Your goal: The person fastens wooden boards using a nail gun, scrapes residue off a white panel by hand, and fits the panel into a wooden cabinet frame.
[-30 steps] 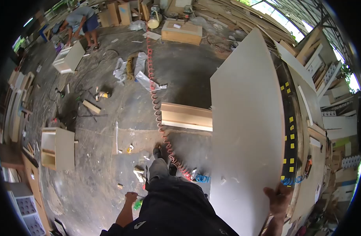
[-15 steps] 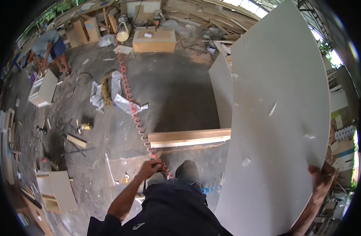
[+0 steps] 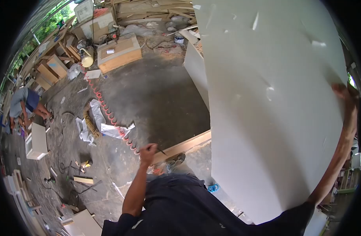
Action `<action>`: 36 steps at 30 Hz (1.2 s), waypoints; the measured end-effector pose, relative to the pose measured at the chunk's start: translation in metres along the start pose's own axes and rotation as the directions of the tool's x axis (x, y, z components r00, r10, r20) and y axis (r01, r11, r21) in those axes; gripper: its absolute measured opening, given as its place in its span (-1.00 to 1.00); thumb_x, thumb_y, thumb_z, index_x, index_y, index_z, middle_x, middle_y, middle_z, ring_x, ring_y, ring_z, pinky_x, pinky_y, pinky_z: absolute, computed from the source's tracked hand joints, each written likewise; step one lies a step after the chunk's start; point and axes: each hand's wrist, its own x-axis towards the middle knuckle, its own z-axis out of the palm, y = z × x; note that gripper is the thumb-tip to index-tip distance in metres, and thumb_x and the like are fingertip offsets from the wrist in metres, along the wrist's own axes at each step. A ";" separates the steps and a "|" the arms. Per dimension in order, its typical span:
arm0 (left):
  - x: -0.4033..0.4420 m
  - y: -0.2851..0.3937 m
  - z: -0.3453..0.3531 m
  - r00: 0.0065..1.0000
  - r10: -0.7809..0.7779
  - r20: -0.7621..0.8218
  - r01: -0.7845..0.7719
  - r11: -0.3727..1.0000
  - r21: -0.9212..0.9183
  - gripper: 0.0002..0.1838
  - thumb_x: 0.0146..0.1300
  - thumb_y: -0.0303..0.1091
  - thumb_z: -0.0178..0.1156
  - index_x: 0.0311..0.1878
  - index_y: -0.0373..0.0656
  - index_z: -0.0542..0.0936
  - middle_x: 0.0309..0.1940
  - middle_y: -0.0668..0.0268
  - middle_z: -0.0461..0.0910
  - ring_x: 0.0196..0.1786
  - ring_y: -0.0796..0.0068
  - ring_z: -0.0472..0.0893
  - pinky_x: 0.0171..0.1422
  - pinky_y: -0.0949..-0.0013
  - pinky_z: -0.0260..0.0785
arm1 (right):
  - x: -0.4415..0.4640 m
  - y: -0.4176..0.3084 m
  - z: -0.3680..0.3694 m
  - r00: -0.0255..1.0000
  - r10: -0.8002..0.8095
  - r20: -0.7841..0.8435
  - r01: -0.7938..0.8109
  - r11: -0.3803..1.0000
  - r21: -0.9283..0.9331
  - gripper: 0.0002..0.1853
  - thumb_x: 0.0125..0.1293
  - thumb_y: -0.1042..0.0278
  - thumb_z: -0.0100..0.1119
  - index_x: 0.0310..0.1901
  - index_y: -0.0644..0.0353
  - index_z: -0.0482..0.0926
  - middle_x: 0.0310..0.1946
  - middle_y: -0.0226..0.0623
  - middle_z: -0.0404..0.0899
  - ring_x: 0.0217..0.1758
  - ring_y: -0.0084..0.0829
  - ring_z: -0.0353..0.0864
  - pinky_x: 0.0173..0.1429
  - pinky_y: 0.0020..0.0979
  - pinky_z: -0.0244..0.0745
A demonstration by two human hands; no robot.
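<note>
The large white panel (image 3: 263, 114) stands tilted or upright at the person's right side, above the floor (image 3: 160, 94). The right hand (image 3: 343, 92) is at its far edge, partly open, fingers apparently hooked round it; the arm reaches along its side, presumably to steady so broad a sheet. The left hand (image 3: 149, 152) is closed on a thin dark tool (image 3: 161, 150), type unclear, held off the panel, near a wooden board (image 3: 188, 144).
</note>
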 end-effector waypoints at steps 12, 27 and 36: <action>-0.231 -0.198 -0.259 0.391 -0.358 -0.848 0.663 0.749 -0.011 -0.81 0.22 -0.33 0.24 -0.52 -0.06 0.53 -0.61 0.41 0.48 -0.60 0.51 0.46 -0.55 0.43 0.25 | 0.144 -0.033 0.135 0.987 -0.152 -0.061 0.160 0.970 0.184 -0.57 0.00 0.05 0.23 -0.27 0.28 0.72 -0.44 -0.22 0.66 -0.50 -0.44 0.55 -0.33 -0.45 0.41; -0.094 -0.129 -0.109 0.781 -0.608 -0.143 0.540 0.542 0.643 -0.79 0.21 -0.17 0.27 -0.37 -0.11 0.66 -0.50 0.29 0.65 -0.39 0.32 0.66 -0.32 0.17 0.46 | 0.235 -0.092 0.423 0.953 -0.031 0.301 -0.036 0.976 0.215 -0.75 -0.01 0.27 0.33 -0.52 0.35 0.69 -0.71 -0.36 0.51 -0.67 -0.63 0.40 -0.56 -0.49 0.22; 0.062 -0.071 -0.149 0.563 -0.787 -0.253 0.784 0.605 -0.138 -0.87 0.21 -0.41 0.23 -0.34 -0.28 0.66 -0.58 0.23 0.61 -0.61 0.53 0.53 -0.51 0.44 0.37 | 0.188 -0.056 0.648 0.753 0.034 0.657 -0.094 0.994 0.056 -0.68 0.04 0.24 0.40 -0.62 0.35 0.59 -0.76 -0.11 0.50 -0.69 -0.35 0.53 -0.49 -0.27 0.44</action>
